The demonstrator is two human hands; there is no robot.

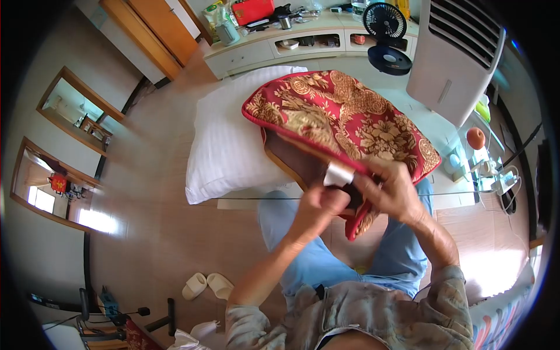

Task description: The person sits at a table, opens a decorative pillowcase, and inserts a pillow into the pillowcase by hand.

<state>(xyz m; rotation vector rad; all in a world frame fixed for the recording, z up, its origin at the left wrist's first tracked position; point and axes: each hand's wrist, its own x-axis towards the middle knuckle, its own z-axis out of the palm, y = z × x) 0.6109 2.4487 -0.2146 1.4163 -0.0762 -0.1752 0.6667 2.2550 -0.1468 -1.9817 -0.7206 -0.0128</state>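
A red and gold floral cushion cover (379, 128) is held over my lap, its opening turned toward me so that the brown lining (297, 157) shows. A white label (339, 174) sticks out at the seam of the opening. My left hand (324, 204) is closed on the lower edge of the opening, just below the label; its fingertips are partly hidden. From the right, my right hand (388, 188) grips the red-piped upper edge, thumb toward the opening. A white striped pillow (219, 140) lies flat behind and left of the cover, partly covered by it.
The pillow rests on a glass-topped table (245, 203). An air cooler (455, 58) and a black fan (385, 35) stand at the right. A cluttered low cabinet (251, 55) runs along the back. Cream slippers (207, 286) lie on the floor. Chargers and cables (504, 184) sit at the right.
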